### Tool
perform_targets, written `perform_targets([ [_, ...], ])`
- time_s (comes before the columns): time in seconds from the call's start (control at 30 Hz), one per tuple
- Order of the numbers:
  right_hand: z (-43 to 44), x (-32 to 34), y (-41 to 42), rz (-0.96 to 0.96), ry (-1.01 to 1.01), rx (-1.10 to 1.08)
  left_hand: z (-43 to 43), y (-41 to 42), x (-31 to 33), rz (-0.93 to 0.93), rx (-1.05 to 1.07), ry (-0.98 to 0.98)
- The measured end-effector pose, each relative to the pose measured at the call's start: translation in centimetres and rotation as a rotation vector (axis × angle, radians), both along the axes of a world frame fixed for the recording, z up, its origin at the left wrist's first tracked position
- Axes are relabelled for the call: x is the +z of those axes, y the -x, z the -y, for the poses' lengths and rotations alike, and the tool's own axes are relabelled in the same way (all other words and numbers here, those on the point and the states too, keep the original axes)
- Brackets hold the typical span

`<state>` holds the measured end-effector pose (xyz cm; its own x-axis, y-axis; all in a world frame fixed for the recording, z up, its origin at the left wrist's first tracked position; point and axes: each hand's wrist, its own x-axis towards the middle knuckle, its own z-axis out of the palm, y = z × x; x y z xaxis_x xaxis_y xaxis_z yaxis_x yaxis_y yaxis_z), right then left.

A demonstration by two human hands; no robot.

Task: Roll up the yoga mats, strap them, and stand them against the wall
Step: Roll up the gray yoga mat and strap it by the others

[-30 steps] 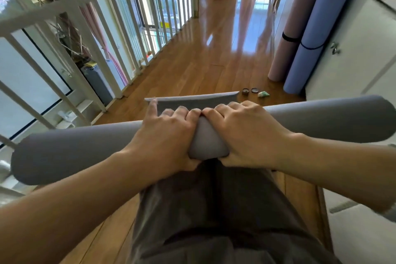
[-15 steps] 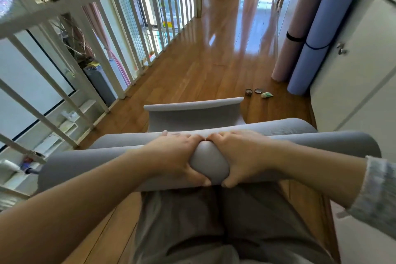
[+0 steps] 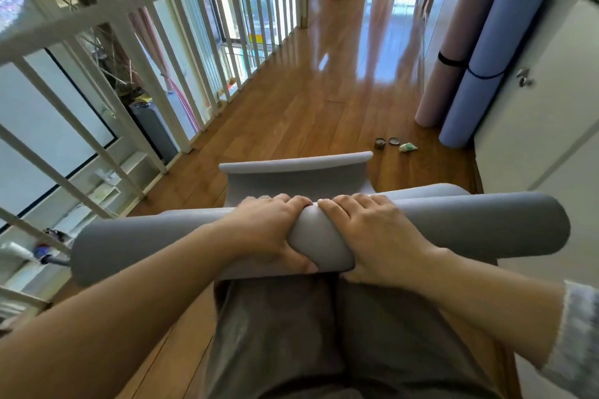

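Note:
A grey yoga mat (image 3: 470, 227), mostly rolled into a thick tube, lies crosswise in front of my legs. My left hand (image 3: 269, 230) and my right hand (image 3: 372, 233) grip its middle side by side, fingers curled over the top and thumbs underneath. The unrolled tail of the grey mat (image 3: 295, 178) curls up just beyond my hands. A rolled pink mat (image 3: 450, 52) and a rolled blue mat (image 3: 489, 61), each with a dark strap round it, stand against the white wall at the right.
A white railing (image 3: 155, 52) runs along the left edge of the wooden floor (image 3: 311, 107). Two small round tins (image 3: 387, 141) and a green-white object (image 3: 407, 147) lie on the floor near the blue mat. A white door with a handle (image 3: 523, 77) is at the right.
The roll has dropped lower in view and come closer to my legs. More of the mat's loose tail shows beyond my hands. Both hands keep the same grip.

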<state>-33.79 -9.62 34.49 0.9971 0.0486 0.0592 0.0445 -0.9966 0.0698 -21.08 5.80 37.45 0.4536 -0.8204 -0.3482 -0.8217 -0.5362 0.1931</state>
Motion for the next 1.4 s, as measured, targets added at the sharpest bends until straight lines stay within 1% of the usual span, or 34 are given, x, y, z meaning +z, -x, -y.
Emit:
perform_targets([
  [0.03, 0.2, 0.5, -0.5, -0.036, -0.017, -0.003, 0.1, 0.0, 0.1, 0.013, 0.012, -0.003],
  [0.07, 0.5, 1.0, -1.0, -0.076, -0.052, -0.003, 0.1, 0.2, 0.1, 0.068, 0.015, -0.005],
  [0.17, 1.7, 2.0, -2.4, -0.193, -0.156, -0.011, -0.5, 2.0, -1.0, 0.363, -0.013, -0.014],
  [0.2, 1.9, 2.3, -2.9, -0.241, -0.164, -0.004, -0.6, 2.4, -1.3, 0.406, -0.003, 0.001],
  [0.27, 1.9, 2.7, -3.4, -0.306, -0.164, 0.006, -0.6, 2.1, -1.7, 0.401, 0.013, 0.026],
  [0.3, 1.6, 2.7, -3.4, -0.307, -0.142, -0.004, -0.5, 1.6, -1.6, 0.382, 0.011, 0.03],
  [0.37, 0.7, 2.3, -2.6, -0.254, -0.008, -0.049, -0.2, 0.7, -1.2, 0.328, 0.01, 0.032],
  [0.43, -0.3, 0.9, -1.5, -0.136, 0.106, -0.071, 0.0, 0.0, -0.8, 0.273, -0.001, 0.031],
  [0.53, 0.0, -0.1, -1.8, -0.018, 0.056, -0.091, 0.8, -1.2, -0.2, 0.186, -0.016, 0.018],
  [0.6, 0.6, 0.5, -2.6, -0.011, 0.021, -0.087, 1.5, -2.1, 0.4, 0.113, 0.01, -0.014],
  [0.63, 0.9, 0.8, -3.0, -0.017, 0.014, -0.084, 1.7, -2.2, 0.4, 0.111, 0.024, -0.016],
  [0.67, 1.2, 0.9, -3.2, -0.023, 0.005, -0.082, 1.7, -2.0, 0.3, 0.148, 0.029, -0.008],
  [0.7, 1.4, 1.0, -3.3, -0.032, -0.012, -0.081, 1.4, -1.4, -0.2, 0.235, 0.021, 0.007],
  [0.77, 1.5, 1.0, -3.2, -0.043, -0.023, -0.076, 0.5, 0.4, -2.0, 0.458, 0.0, 0.054],
  [0.83, 1.3, 1.0, -3.0, -0.057, 0.008, -0.051, -0.1, 1.7, -2.9, 0.542, 0.02, 0.114],
  [0.9, 0.9, 2.2, -2.9, -0.079, -0.009, -0.042, -0.1, 1.8, -2.0, 0.551, 0.012, 0.11],
  [1.03, 0.5, 6.9, -1.5, -0.083, -0.021, -0.01, -0.6, 2.4, 2.2, 0.574, -0.024, 0.11],
  [1.13, -0.2, 8.9, 0.9, -0.132, -0.029, 0.038, -2.3, 4.4, 4.0, 0.546, -0.079, 0.086],
  [1.2, -1.0, 8.0, 2.3, -0.202, -0.076, 0.036, -2.8, 5.8, 3.4, 0.495, -0.096, 0.035],
  [1.3, -2.1, 4.6, 3.5, -0.312, -0.127, -0.001, -2.8, 7.3, 0.5, 0.389, -0.095, -0.062],
  [1.33, -2.2, 3.8, 3.6, -0.33, -0.133, -0.012, -2.8, 7.5, -0.2, 0.365, -0.088, -0.076],
  [1.4, -2.3, 3.1, 3.7, -0.308, -0.124, -0.019, -2.7, 7.2, -0.7, 0.343, -0.088, -0.071],
])
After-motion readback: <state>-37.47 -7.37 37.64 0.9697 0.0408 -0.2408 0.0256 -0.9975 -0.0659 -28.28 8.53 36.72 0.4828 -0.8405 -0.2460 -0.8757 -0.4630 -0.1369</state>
